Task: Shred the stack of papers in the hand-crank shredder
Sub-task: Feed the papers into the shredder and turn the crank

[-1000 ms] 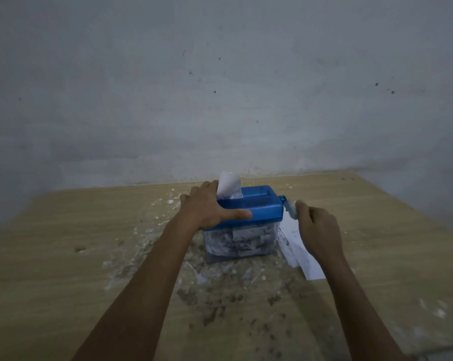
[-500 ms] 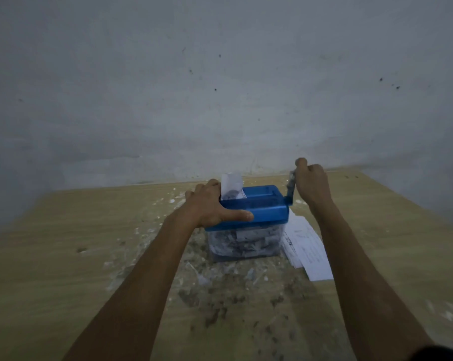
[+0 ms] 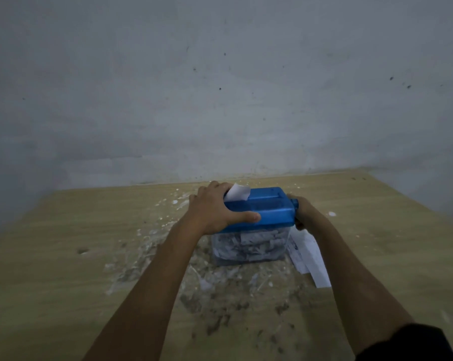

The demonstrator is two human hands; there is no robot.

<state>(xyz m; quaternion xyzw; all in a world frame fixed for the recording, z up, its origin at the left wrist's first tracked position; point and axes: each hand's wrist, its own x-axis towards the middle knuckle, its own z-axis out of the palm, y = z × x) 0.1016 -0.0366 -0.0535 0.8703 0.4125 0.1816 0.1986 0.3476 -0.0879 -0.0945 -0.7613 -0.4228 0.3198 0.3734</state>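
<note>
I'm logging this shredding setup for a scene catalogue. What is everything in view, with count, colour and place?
shredder lid: one, blue, on top of the clear bin at table centre
clear bin: one, transparent, packed with white and grey shreds, under the lid
sheet in slot: one, white, sticking up from the lid's left end
paper stack: a few white printed sheets, flat on the table right of the bin
scraps: many, white, scattered left of and in front of the bin
table: one, light wood, against the wall
wall: one, grey, behind the table
left hand: one, grips the lid's left end
right hand: one, at the lid's right end, where the crank is hidden
</note>
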